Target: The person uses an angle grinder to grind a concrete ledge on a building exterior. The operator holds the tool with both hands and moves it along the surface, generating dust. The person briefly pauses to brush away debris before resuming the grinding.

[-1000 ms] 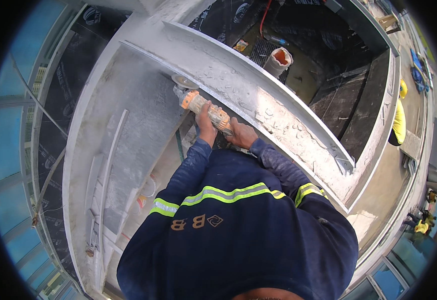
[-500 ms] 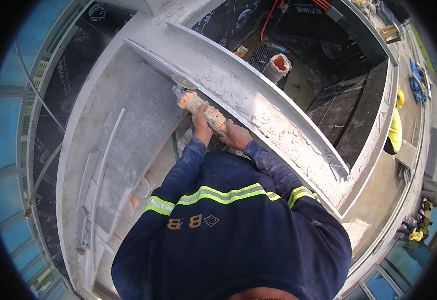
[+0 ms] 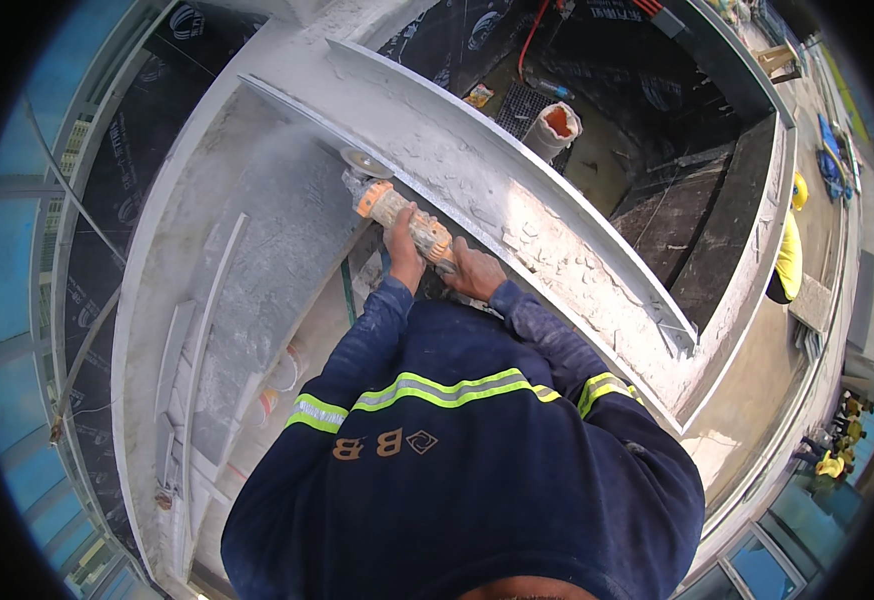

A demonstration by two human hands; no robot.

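"So, what's the count at the work?"

"One grinder (image 3: 409, 222), dusty and orange, slanting in front of the chest. Left hand (image 3: 404, 252) wrapped around its body, right hand (image 3: 476, 272) closed on the rear end. One disc (image 3: 365, 162) at the head, by the metal strip (image 3: 297, 113) edging the pale ledge (image 3: 447, 150). Touching or just beside, cannot tell."

"And farther out?"

"One thick pipe (image 3: 554, 132), orange inside, in the dark pit beyond the ledge. Two pale bars at left: one long bar (image 3: 215, 315), one shorter bar (image 3: 171, 350) beside it. One co-worker (image 3: 790, 258) in yellow at right, one yellow helmet (image 3: 800, 192)."

"What's hard to make out?"

"Grinder's rear end: mostly covered by the right hand. Haze of dust (image 3: 292, 150) softens the surface left of the disc. Co-worker only partly visible. Figures (image 3: 837, 455) at lower right too small to count. Outer scene cut off by the dark round rim."
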